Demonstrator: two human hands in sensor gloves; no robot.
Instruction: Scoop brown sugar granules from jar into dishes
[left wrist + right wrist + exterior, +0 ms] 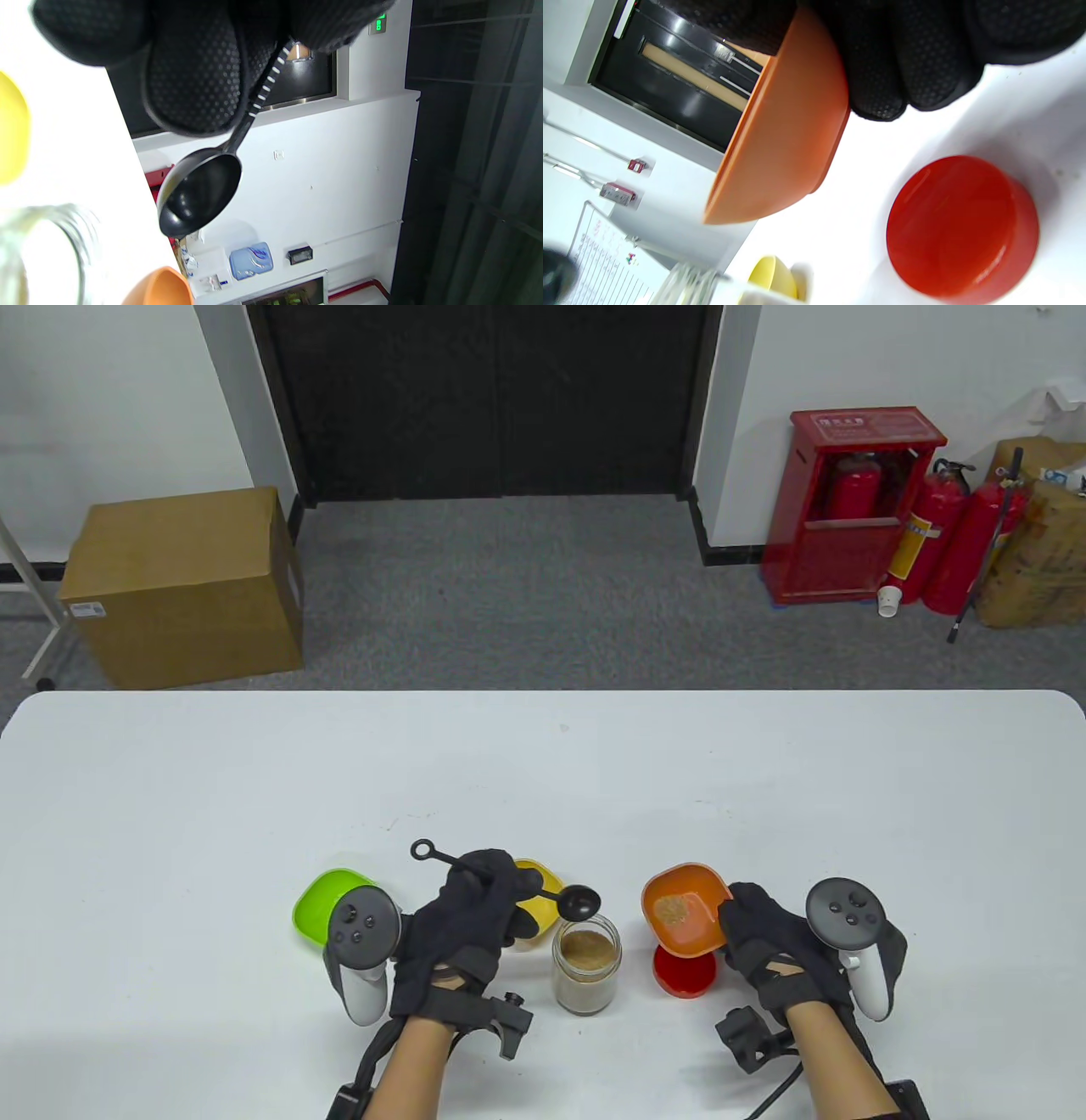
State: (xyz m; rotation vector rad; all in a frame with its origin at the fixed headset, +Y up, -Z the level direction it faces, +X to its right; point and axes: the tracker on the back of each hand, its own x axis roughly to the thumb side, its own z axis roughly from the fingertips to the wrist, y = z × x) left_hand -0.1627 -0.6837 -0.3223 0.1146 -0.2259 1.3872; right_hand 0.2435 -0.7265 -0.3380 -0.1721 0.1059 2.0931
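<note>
Brown sugar granules fill the open glass jar standing on the white table. Just above its mouth hangs the empty bowl of a black measuring spoon, its handle pinched in the curled fingers of the left hand. The right hand grips the rim of an orange dish, holding it raised and tilted over the red jar lid; a little sugar lies inside. Yellow dish and green dish sit behind the left hand.
</note>
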